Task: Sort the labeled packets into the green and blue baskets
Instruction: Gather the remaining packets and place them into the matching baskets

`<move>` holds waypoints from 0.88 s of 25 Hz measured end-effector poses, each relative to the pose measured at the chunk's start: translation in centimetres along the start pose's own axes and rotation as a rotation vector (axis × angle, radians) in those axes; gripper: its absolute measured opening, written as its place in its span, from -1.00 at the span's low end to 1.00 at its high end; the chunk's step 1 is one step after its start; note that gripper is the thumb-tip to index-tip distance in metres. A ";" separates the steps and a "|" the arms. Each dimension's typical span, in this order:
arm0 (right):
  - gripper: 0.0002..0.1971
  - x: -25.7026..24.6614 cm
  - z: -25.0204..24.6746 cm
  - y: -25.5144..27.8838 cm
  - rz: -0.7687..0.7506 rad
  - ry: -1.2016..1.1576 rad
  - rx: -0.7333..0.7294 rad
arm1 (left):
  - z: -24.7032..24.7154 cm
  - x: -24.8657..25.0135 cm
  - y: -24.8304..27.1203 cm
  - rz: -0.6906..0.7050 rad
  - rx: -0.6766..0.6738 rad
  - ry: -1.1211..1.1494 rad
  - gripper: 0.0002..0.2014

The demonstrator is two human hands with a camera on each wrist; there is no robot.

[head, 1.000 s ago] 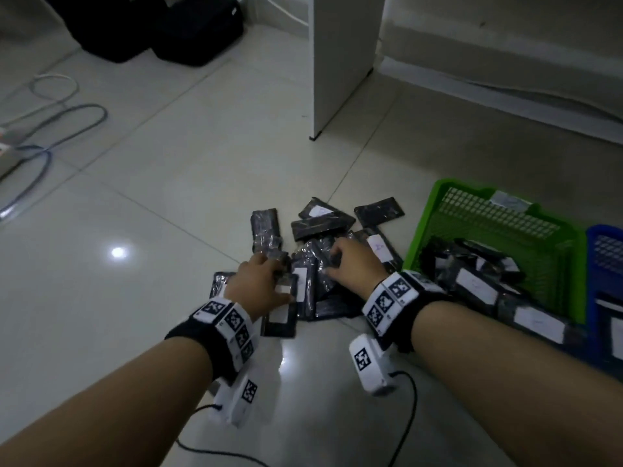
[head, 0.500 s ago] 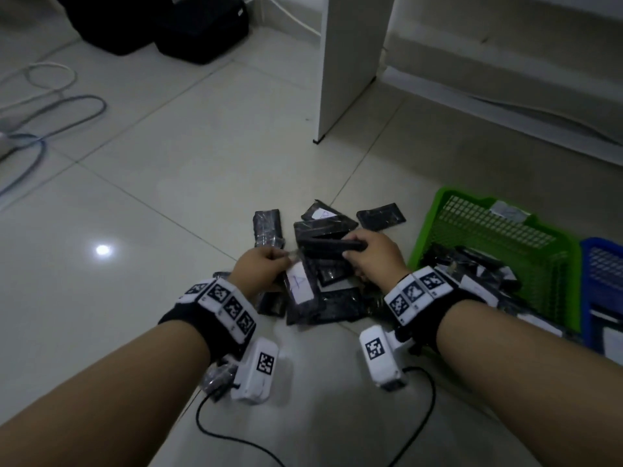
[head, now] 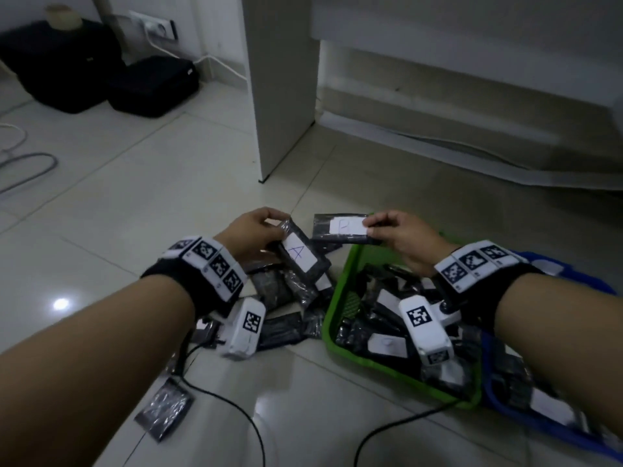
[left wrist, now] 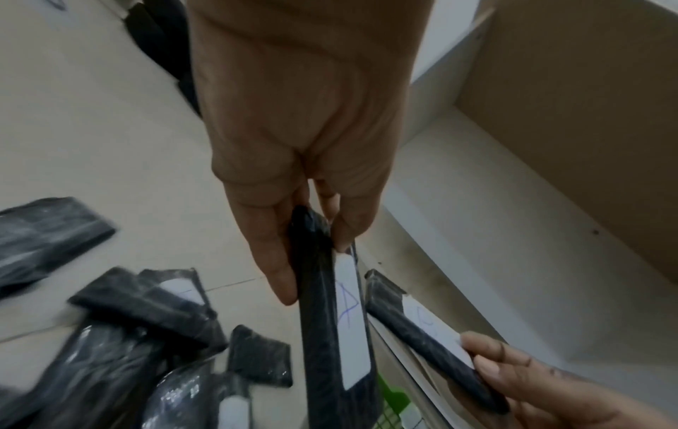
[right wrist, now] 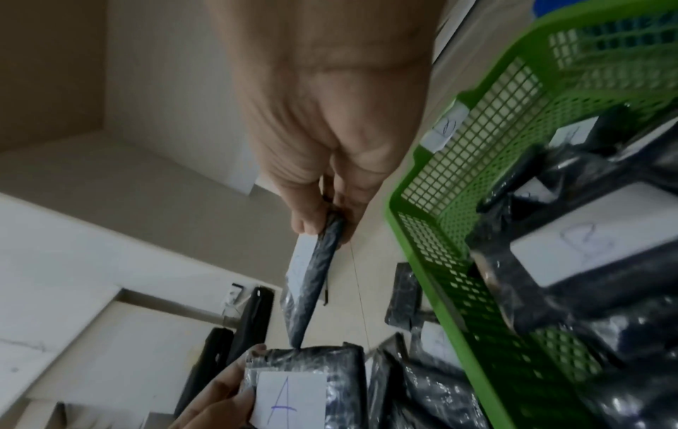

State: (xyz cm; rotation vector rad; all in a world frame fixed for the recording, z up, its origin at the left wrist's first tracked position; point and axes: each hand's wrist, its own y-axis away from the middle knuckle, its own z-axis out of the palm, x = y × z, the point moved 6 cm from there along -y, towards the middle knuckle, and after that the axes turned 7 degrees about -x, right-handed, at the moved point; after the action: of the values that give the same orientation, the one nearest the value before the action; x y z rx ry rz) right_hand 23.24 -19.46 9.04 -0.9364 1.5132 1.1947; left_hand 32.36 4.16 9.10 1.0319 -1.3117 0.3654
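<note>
My left hand [head: 269, 225] pinches a black packet with a white label marked A [head: 301, 256], held above the floor pile [head: 286, 288]. My right hand [head: 384, 227] pinches a second black packet [head: 340, 227] by its label end, over the far corner of the green basket [head: 332, 305]. Its letter looks like a B. The blue basket [head: 488, 375] stands just right of the green one. Both baskets hold labelled packets. In the left wrist view my thumb and fingers [left wrist: 279, 275] clamp the A packet [left wrist: 330, 333]. In the right wrist view the other packet [right wrist: 312, 284] shows edge-on.
A lone packet [head: 165, 407] lies on the tiles near my left forearm. Black cables [head: 249, 423] trail across the floor in front. A white furniture panel [head: 279, 96] stands beyond the pile, with black bags [head: 151, 85] and a wall socket at the far left.
Both hands have risen off the pile, each with one packet, and the labels now face up. My right hand has shifted toward the green basket.
</note>
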 end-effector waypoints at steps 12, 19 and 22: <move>-0.82 7.8 -16.7 6.3 0.092 0.085 0.372 | 16.1 -1.6 -4.3 0.030 0.005 0.271 -0.84; -0.79 11.7 -17.1 8.0 0.133 0.433 0.309 | 22.5 -3.9 -5.2 -0.031 -0.028 0.295 -0.88; -0.73 12.4 -18.0 9.1 0.133 -0.029 0.291 | 26.6 -3.4 -5.6 -0.012 -0.080 0.304 -0.87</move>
State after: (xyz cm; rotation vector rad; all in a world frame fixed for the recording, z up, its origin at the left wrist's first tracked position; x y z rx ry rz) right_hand 7.67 -35.02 0.36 -0.6311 1.6928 1.0392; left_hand 19.16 -18.65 1.46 0.8784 -1.0388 0.4393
